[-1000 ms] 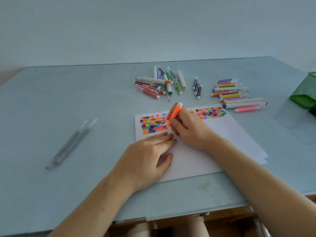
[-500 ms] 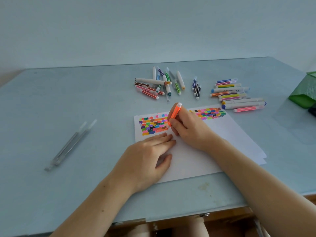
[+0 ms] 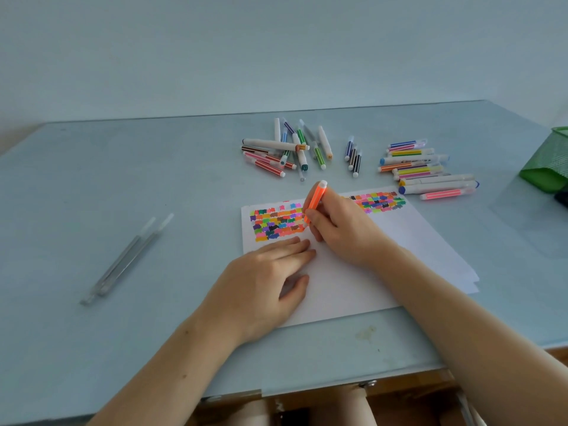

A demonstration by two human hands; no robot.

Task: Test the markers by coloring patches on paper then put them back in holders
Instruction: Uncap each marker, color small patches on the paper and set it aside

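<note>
An orange marker [image 3: 315, 199] stands tilted in my right hand [image 3: 344, 229], which grips it with the tip down on the white paper [image 3: 353, 281], at the right edge of a block of coloured patches [image 3: 276, 224]. A second block of patches [image 3: 379, 202] lies at the paper's top right. My left hand [image 3: 264, 281] rests flat on the sheet with fingers spread. Several loose markers lie in a pile [image 3: 289, 152] behind the paper, a few dark ones [image 3: 353, 156] in the middle, and another group [image 3: 427, 170] to the right.
Two clear pens [image 3: 126, 259] lie on the left of the pale blue table [image 3: 123, 186]. A green mesh holder [image 3: 548, 162] stands at the right edge, with a dark object just below it. The table's front edge runs beneath my forearms.
The orange marker's tip has shifted slightly down along the right edge of the left patch block. My left hand stays flat on the paper.
</note>
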